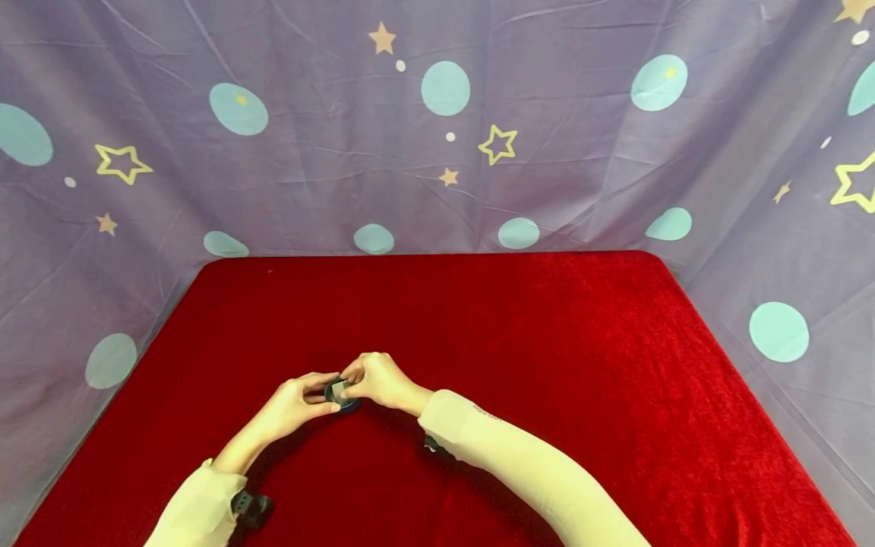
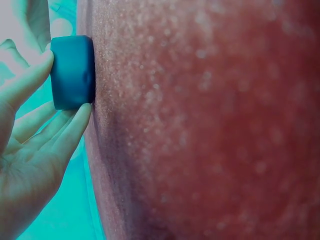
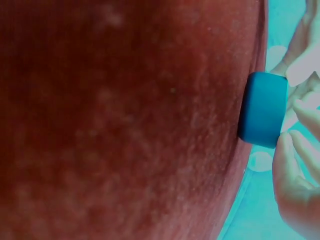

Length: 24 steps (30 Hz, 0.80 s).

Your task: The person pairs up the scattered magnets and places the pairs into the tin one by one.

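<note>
A small dark-blue container [image 1: 350,408] with rounded sides stands on the red cloth; a pale flat piece [image 1: 338,390] shows in its top. My left hand [image 1: 290,406] holds the container from the left. In the left wrist view its thumb [image 2: 42,67] and fingers [image 2: 72,127] press opposite sides of the blue wall [image 2: 72,72]. Reaching over from the right, my right hand [image 1: 383,380] has curled fingers at the far rim and its thumb against the pale piece. The right wrist view shows right-hand fingers [image 3: 286,160] right at the upper edge of the container [image 3: 264,110].
Red velvet cloth [image 1: 478,327] covers the wide table under both hands. A purple curtain [image 1: 328,152] with stars and pale blue spots hangs behind and along both sides. Dark wrist devices sit under the left cuff [image 1: 205,497] and the right sleeve [image 1: 519,456].
</note>
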Available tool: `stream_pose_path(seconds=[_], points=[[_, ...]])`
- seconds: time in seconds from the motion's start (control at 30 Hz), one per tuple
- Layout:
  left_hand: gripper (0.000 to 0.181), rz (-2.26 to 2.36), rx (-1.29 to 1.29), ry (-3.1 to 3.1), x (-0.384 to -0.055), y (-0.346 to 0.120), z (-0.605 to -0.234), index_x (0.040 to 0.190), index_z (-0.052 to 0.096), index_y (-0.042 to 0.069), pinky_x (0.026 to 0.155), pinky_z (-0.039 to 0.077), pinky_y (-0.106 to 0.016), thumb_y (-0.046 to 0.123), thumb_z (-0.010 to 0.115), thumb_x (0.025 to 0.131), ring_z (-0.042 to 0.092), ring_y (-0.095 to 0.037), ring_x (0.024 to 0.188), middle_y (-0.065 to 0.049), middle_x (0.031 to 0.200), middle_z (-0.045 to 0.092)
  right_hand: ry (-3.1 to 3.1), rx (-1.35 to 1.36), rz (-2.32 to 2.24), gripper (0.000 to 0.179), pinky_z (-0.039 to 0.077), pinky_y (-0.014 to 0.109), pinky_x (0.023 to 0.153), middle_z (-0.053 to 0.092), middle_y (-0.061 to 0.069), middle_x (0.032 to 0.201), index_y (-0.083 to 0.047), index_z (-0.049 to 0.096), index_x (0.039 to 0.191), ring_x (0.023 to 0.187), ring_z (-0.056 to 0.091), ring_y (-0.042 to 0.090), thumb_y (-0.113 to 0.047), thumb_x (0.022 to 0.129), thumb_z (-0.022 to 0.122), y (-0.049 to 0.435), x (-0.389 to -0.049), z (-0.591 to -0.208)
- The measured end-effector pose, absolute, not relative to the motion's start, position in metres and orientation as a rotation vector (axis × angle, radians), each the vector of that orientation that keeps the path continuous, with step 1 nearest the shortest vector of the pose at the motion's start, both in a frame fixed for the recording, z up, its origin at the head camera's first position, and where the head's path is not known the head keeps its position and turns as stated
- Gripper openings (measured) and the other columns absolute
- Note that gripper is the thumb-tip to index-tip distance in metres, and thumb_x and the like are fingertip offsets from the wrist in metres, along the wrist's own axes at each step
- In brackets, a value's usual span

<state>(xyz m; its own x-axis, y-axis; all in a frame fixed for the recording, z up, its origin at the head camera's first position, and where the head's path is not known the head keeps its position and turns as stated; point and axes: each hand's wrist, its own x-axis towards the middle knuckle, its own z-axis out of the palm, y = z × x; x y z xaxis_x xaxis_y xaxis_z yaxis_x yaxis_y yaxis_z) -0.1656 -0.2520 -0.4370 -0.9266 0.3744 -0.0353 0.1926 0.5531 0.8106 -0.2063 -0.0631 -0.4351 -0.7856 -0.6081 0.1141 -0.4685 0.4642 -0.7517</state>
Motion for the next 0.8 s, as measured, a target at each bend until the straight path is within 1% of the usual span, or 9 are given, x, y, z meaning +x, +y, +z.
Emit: stream_pose_path(seconds=[0.1,0.23,0.5,0.8], points=[[0.057,1.309,0.481,2.589,-0.166,-0.252,-0.438,0.121,0.045,-0.012,0.074,0.05,-0.027,0.016,0.068,0.077,0.058,-0.036,0.094,-0.031,0.12,0.045,2.483,-0.877,-1.3,0.024,0.044,0.01,0.061,0.062,-0.001,0.084,-0.004,0.068,0.094,0.07,0.056,0.001,-0.014,0.073,0.072,-0.058,-0.207,-0.434],[0.057,1.289,0.474,2.611,-0.166,-0.253,-0.439,0.121,0.045,-0.012,0.073,0.051,-0.028,0.016,0.068,0.077,0.059,-0.036,0.093,-0.031,0.119,0.046,2.443,-0.858,-1.335,0.022,0.045,0.012,0.06,0.063,-0.001,0.083,-0.004,0.068,0.094,0.07,0.056,0.002,-0.014,0.075,0.071,-0.05,-0.207,-0.43],[0.056,1.233,0.46,2.689,-0.164,-0.253,-0.437,0.12,0.048,-0.01,0.074,0.05,-0.034,0.016,0.07,0.076,0.059,-0.036,0.093,-0.029,0.116,0.051,2.448,-0.926,-1.346,0.022,0.045,0.012,0.06,0.065,0.002,0.082,-0.002,0.068,0.094,0.069,0.058,0.002,-0.014,0.075,0.071,-0.029,-0.209,-0.428],[0.05,1.197,0.469,2.77,-0.159,-0.252,-0.429,0.117,0.051,-0.009,0.075,0.05,-0.036,0.015,0.068,0.077,0.058,-0.037,0.094,-0.027,0.112,0.054,2.482,-0.989,-1.312,0.022,0.046,0.015,0.063,0.065,0.008,0.086,0.001,0.067,0.095,0.074,0.06,0.01,-0.011,0.076,0.069,0.005,-0.206,-0.418]])
